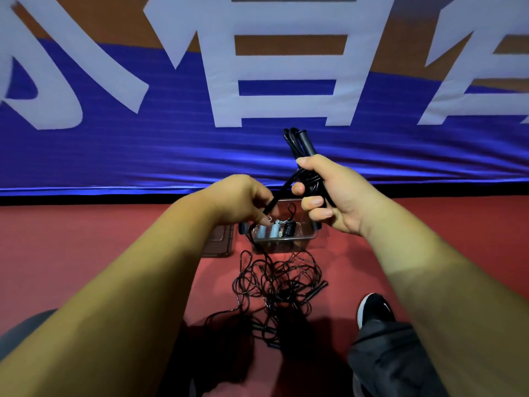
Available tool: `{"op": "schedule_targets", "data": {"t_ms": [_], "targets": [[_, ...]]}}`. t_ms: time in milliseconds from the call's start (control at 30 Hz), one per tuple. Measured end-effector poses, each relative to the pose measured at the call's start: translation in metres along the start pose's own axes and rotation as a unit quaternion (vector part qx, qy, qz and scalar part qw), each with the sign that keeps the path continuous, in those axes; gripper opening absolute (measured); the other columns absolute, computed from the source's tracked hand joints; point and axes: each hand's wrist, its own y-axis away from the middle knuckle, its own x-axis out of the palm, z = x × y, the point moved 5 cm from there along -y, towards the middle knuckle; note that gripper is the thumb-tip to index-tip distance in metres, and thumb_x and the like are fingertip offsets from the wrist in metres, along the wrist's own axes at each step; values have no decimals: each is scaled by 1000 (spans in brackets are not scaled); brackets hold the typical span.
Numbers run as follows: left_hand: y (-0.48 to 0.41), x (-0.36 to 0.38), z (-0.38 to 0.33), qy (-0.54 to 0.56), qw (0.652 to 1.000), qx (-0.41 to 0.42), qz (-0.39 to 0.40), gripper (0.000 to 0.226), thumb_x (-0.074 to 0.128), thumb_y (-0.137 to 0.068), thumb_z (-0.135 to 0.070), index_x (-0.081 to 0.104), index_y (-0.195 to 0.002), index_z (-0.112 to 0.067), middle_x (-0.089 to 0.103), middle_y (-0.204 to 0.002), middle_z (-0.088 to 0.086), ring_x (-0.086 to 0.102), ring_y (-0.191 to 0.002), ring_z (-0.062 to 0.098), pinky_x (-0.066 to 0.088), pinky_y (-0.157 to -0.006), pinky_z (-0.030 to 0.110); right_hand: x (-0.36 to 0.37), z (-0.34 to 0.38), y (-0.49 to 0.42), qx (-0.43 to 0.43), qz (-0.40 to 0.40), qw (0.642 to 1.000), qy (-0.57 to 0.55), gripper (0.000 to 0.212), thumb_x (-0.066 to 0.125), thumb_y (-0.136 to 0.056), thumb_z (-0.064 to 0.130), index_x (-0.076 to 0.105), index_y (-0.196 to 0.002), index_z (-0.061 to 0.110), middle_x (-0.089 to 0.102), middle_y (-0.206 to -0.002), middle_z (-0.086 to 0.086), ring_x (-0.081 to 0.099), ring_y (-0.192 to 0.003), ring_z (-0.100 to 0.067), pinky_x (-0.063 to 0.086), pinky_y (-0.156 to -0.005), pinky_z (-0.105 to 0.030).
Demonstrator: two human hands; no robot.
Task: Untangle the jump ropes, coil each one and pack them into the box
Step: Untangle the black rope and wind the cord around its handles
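My right grip [335, 196] was closed around a bundled black jump rope [303, 147], its coils gathered in my palm and its dark handles and loops sticking up above my fingers. From that bundle one black strand [282, 190] ran down and left to my left grip [243, 200], which pinched it between thumb and fingertips just above the box. The clear plastic box [286, 244] stood on the red floor [100, 239] near its far edge, where the floor met a blue banner [143, 156] with large white characters. Inside the box lay pale coiled ropes [267, 232] and, beside them on the right, a black coiled rope [289, 229]. A dark lid [217, 242] lay flat on the floor, touching or just beside the box's left side; I could not tell which. Nearer to me, a tangle of black ropes [277, 282] sprawled on the floor, with handles poking out at its right. My black shoe [375, 308] rested to the right of the tangle.
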Motion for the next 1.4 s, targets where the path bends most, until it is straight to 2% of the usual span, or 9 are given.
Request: {"op": "schedule_targets", "data": {"t_ms": [167,300,500,633,733,833,1000,1200,1400], "targets": [[0,-8,8,-52,992,-45,-108,26,75,-94,-40,68,-85,-17,64,-71,-1,58,-66,15,49,-67,32,7,3,6,15,52,998,7,25,63,-100,38,48,-99,19,56,-78,-3,31,-49,-11,19,-35,-19],[3,-21,8,-31,985,-46,-163,15,69,-99,-35,74,-94,-22,70,-83,-3,63,-77,14,43,-63,18,17,-7,18,89,164,980,75,29,62,-91,39,49,-99,14,54,-76,-4,33,-43,-8,24,-32,-16],[11,-26,-5,91,990,22,-102,10,80,-89,-14,77,-88,-24,75,-81,-9,65,-68,9,51,-67,25,29,-38,31,201,277,905,254,23,63,-95,32,58,-102,11,66,-75,-13,55,-45,-17,47,-47,-25],[13,-25,-18,96,991,42,-83,12,86,-83,-17,79,-87,-25,77,-90,-3,73,-84,17,58,-85,35,29,-49,25,214,238,887,332,23,55,-107,26,65,-114,7,73,-82,-17,68,-62,-23,59,-66,-35],[13,-26,-24,21,990,60,-129,18,87,-79,-15,78,-84,-31,70,-94,-7,69,-83,9,57,-84,37,26,-54,17,215,183,883,374,24,59,-106,28,56,-126,14,79,-94,-17,67,-61,-18,60,-58,-30],[11,-25,-32,-37,976,96,-190,23,82,-79,-11,76,-81,-33,59,-97,-8,63,-85,10,55,-81,40,20,-51,5,194,111,892,392,16,61,-105,29,55,-117,22,81,-104,-18,65,-60,-16,60,-57,-30],[8,-20,-31,-107,971,94,-190,24,73,-83,-8,72,-89,-31,54,-101,-9,59,-86,16,54,-78,43,7,-49,-11,148,7,898,414,13,60,-103,28,58,-115,24,78,-96,-12,72,-61,-21,62,-59,-34],[2,-3,-19,-134,988,11,-77,22,79,-84,-12,64,-95,-23,66,-87,-7,63,-84,16,52,-73,33,-8,-40,-20,108,-104,933,328,12,60,-102,22,58,-110,14,76,-96,-9,73,-57,-23,62,-52,-33],[2,0,-18,-72,994,-11,-86,21,79,-83,-21,58,-84,-19,64,-81,-3,55,-71,15,46,-65,31,3,-31,-19,54,-104,960,256,16,63,-99,23,64,-107,9,74,-91,-10,76,-65,-24,64,-55,-37]]}}
